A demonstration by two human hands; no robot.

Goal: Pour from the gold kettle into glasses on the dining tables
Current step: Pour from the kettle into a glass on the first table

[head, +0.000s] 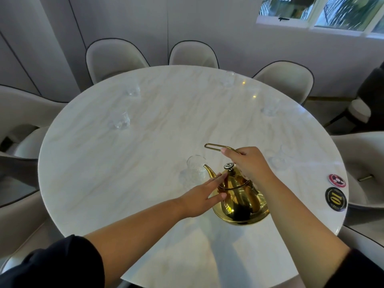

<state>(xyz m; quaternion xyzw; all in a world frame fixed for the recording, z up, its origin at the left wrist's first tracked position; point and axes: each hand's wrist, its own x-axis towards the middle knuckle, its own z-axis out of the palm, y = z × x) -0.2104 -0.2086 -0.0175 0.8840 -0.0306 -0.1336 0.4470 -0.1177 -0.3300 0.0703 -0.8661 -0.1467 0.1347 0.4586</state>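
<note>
The gold kettle (241, 202) is tilted over the round white marble table (124, 173), its spout at the rim of a clear glass (194, 170). My right hand (247, 165) grips the kettle's thin gold handle from above. My left hand (199, 195) lies flat with fingers stretched against the kettle's lid and side. More clear glasses stand around the table: one at the left (120, 119), one at the far left (133, 89), one at the back (228, 79), one at the right (270, 109) and one behind my right hand (278, 159).
A black round "10" marker (336, 198) and a red disc (337, 180) lie at the table's right edge. Pale upholstered chairs (193, 54) ring the table. A window (320, 11) is at the upper right.
</note>
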